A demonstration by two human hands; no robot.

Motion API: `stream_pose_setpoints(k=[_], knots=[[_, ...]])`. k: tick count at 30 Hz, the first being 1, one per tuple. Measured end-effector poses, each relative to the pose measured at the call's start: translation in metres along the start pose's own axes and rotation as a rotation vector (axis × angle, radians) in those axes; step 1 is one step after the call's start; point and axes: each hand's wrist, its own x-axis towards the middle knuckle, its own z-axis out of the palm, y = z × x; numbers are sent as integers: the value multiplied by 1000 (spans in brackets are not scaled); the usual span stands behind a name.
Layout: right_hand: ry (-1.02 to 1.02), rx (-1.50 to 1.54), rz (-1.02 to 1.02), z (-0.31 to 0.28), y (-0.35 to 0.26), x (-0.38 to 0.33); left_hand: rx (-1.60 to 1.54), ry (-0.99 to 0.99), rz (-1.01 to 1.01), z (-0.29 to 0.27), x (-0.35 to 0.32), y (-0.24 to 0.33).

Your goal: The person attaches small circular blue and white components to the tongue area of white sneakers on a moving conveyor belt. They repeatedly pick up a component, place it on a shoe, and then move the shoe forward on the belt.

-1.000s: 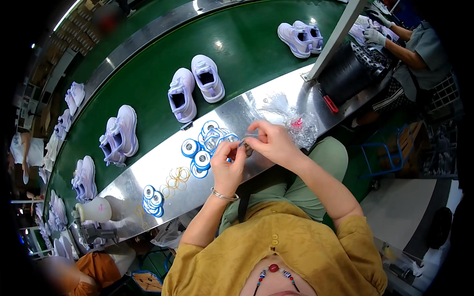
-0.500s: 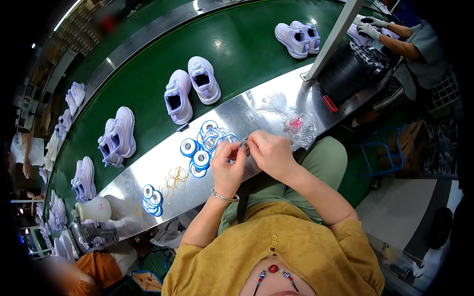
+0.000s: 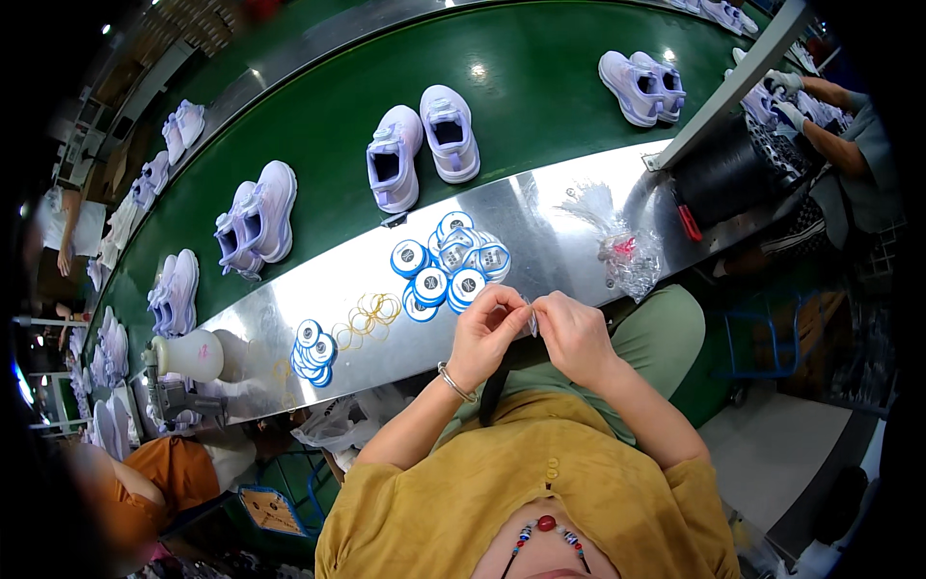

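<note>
My left hand [image 3: 490, 333] and my right hand [image 3: 574, 336] meet over the near edge of the metal bench. Both pinch a small, thin greyish piece [image 3: 532, 318] between their fingertips; most of it is covered and I cannot make out its kind. Just beyond my left hand lies a heap of round white tags with blue rims [image 3: 430, 286]. Yellow elastic loops [image 3: 371, 317] are scattered to the left of that heap. Farther left sits a smaller stack of the same round tags [image 3: 312, 355]. To the right of my hands is a clear plastic bag [image 3: 634, 262] with something pink in it.
Pale lilac sneakers [image 3: 394, 159] stand in pairs on the green conveyor belt [image 3: 526, 106] beyond the bench [image 3: 540, 212]. A white lamp-like cylinder [image 3: 198, 355] is at the left end. A metal post [image 3: 733, 82] and black roll [image 3: 721, 172] stand right, near a gloved co-worker [image 3: 849, 135].
The whole view has shifted, so bench and shoes appear farther right. My hands stay together at the fingertips, with the small piece still between them.
</note>
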Motion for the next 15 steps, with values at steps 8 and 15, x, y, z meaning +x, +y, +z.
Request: stream_pose_setpoints(k=[8, 15], knots=[[-422, 478, 435, -11, 1, 28, 93, 0, -236, -16, -6, 14], [-329, 412, 340, 9, 18, 32, 556, 279, -37, -64, -3, 12]])
